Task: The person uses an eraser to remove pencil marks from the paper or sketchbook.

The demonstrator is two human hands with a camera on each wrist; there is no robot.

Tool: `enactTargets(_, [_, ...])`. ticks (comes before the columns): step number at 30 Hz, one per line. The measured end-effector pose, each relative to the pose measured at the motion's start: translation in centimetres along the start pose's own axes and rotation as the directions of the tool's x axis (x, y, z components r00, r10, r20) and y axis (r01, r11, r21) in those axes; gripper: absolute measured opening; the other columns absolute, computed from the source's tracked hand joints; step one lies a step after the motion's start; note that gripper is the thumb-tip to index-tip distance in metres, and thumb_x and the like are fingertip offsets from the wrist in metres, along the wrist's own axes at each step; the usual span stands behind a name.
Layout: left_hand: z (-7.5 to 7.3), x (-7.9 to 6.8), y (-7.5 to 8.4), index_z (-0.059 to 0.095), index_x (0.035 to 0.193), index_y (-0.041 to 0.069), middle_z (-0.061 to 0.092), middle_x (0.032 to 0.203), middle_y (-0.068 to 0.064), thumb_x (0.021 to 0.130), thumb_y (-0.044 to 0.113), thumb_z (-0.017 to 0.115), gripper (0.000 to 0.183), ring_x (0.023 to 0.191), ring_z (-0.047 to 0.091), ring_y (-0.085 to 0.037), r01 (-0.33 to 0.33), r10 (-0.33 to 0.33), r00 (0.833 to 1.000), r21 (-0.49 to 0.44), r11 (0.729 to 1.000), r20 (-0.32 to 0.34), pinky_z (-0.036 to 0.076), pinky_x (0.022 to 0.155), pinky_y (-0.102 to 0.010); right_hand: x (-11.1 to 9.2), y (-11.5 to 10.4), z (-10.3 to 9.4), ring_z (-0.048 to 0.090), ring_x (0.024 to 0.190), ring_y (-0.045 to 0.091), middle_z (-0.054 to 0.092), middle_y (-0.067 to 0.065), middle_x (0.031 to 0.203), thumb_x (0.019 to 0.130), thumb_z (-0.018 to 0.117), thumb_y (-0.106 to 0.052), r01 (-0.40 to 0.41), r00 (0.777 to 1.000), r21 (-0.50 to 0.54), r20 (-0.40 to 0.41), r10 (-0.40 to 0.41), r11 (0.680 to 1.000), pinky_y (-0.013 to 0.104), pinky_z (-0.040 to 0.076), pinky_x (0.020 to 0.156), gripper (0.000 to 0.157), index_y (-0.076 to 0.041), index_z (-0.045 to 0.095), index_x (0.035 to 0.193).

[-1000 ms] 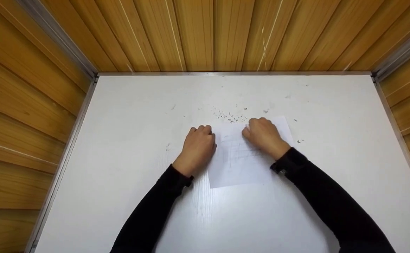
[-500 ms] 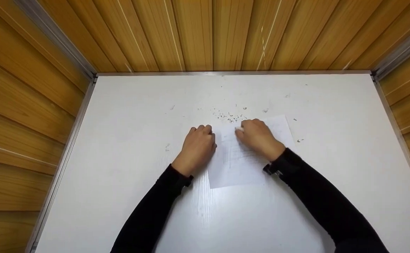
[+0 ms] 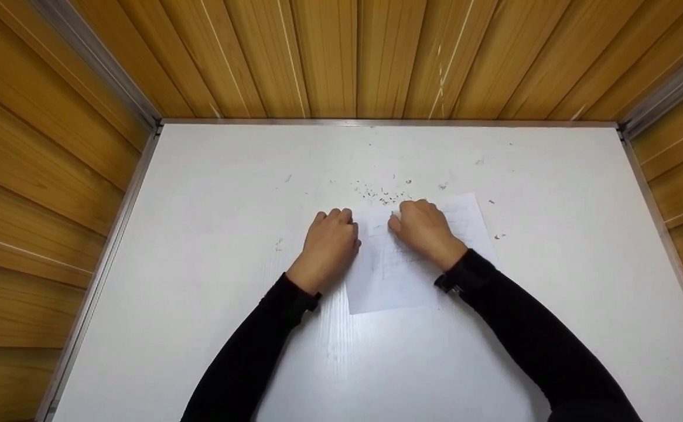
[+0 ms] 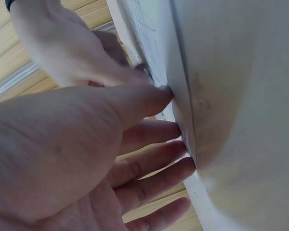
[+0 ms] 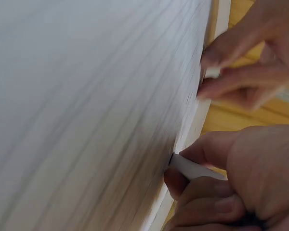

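A white sheet of paper with faint pencil lines lies on the white table. At its left edge my left hand presses the sheet down; the left wrist view shows the thumb and several fingertips on the paper, the fingers fairly straight. Over the upper part of the sheet, my right hand pinches a white eraser between thumb and curled fingers. The eraser's darkened end meets the lined paper in the right wrist view. From the head view, the back of the hand covers most of the eraser.
Dark eraser crumbs lie scattered just beyond the paper's top edge, with a few more specks to its right. A wood-slat wall stands behind the table's metal-edged back side, and similar walls rise left and right.
My right hand has shifted left along the upper part of the paper, holding the eraser. The left hand and the sheet have stayed in place.
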State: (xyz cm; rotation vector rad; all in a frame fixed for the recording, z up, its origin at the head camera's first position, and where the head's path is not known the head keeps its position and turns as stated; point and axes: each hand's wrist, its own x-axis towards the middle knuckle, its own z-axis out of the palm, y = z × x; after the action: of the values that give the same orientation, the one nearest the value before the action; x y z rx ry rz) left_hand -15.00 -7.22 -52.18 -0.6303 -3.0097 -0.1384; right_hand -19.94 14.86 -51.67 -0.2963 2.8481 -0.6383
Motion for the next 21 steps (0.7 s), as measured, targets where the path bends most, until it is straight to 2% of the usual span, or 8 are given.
enactTargets(4, [-0.2,0.0,-0.2,0.084,0.103,0.007,0.072,0.105,-0.005,0.103,0.025,0.074,0.02,0.096,0.067,-0.027,-0.003,0.003,1.0,-0.005,1.0,-0.004,0.053,0.087,-0.043,-0.8,4.4,-2.4,0.06,0.086,0.037,0.066,0.022,0.094,0.104,0.058,-0.029,-0.101,0.995,0.009,-0.013,0.102,0.995,0.049,0.051,0.076,0.036,0.003,0.068,0.094])
enactTargets(7, [-0.2,0.0,-0.3,0.084,0.101,0.006,0.073,0.106,-0.005,0.103,0.021,0.073,0.019,0.096,0.067,-0.027,-0.008,0.008,1.0,-0.016,1.0,-0.01,0.054,0.087,-0.043,-1.4,7.1,-4.1,0.057,0.085,0.035,0.062,0.02,0.09,0.103,0.055,-0.03,-0.164,0.987,0.0,0.003,0.164,0.987,0.042,0.047,0.071,0.038,0.004,0.067,0.093])
enactTargets(11, [-0.1,0.0,-0.2,0.084,0.101,0.006,0.074,0.106,-0.005,0.103,0.019,0.072,0.018,0.096,0.067,-0.027,-0.009,0.008,1.0,-0.023,1.0,-0.02,0.054,0.087,-0.042,-1.7,8.1,-5.1,0.054,0.079,0.031,0.056,0.014,0.083,0.103,0.054,-0.03,-0.179,0.983,0.005,0.028,0.179,0.984,0.037,0.041,0.065,0.037,0.0,0.064,0.085])
enactTargets(14, [0.0,0.0,-0.1,0.084,0.103,0.005,0.074,0.106,-0.006,0.103,0.019,0.072,0.018,0.094,0.067,-0.027,-0.016,0.015,1.0,-0.021,1.0,-0.025,0.054,0.087,-0.042,-1.6,6.8,-4.7,0.057,0.083,0.033,0.06,0.017,0.087,0.106,0.052,-0.031,-0.167,0.986,0.014,0.03,0.167,0.986,0.041,0.047,0.072,0.039,0.002,0.067,0.091])
enactTargets(16, [0.1,0.0,0.0,0.084,0.104,0.004,0.074,0.105,-0.006,0.103,0.019,0.073,0.018,0.094,0.068,-0.027,-0.021,0.021,0.999,-0.021,1.0,-0.031,0.055,0.086,-0.043,-1.5,5.1,-4.0,0.059,0.089,0.034,0.065,0.02,0.095,0.108,0.051,-0.033,-0.152,0.987,0.026,0.051,0.151,0.988,0.045,0.051,0.08,0.042,0.004,0.07,0.102])
enactTargets(18, [0.1,0.0,0.0,0.084,0.104,0.004,0.074,0.105,-0.006,0.102,0.019,0.074,0.018,0.093,0.068,-0.027,-0.025,0.025,0.999,-0.012,1.0,-0.037,0.056,0.086,-0.043,-1.1,2.7,-3.0,0.061,0.089,0.034,0.067,0.019,0.098,0.109,0.052,-0.035,-0.116,0.991,0.028,0.069,0.114,0.993,0.046,0.053,0.082,0.042,0.003,0.07,0.107])
enactTargets(19, [0.2,0.0,0.0,0.084,0.104,0.004,0.074,0.105,-0.006,0.102,0.019,0.074,0.018,0.093,0.068,-0.027,-0.026,0.025,0.999,-0.009,1.0,-0.039,0.056,0.086,-0.043,-0.9,1.4,-2.5,0.062,0.088,0.033,0.068,0.018,0.098,0.109,0.053,-0.035,-0.093,0.993,0.026,0.081,0.09,0.995,0.046,0.054,0.082,0.041,0.002,0.07,0.108])
enactTargets(21, [0.2,-0.1,0.0,0.084,0.102,0.005,0.074,0.103,-0.006,0.101,0.02,0.075,0.017,0.093,0.068,-0.027,-0.026,0.026,0.998,0.0,1.0,-0.048,0.056,0.086,-0.043,-0.3,-1.1,-1.3,0.062,0.082,0.031,0.068,0.015,0.092,0.108,0.056,-0.033,-0.031,0.996,0.009,0.088,0.03,0.999,0.045,0.055,0.076,0.035,-0.002,0.068,0.098])
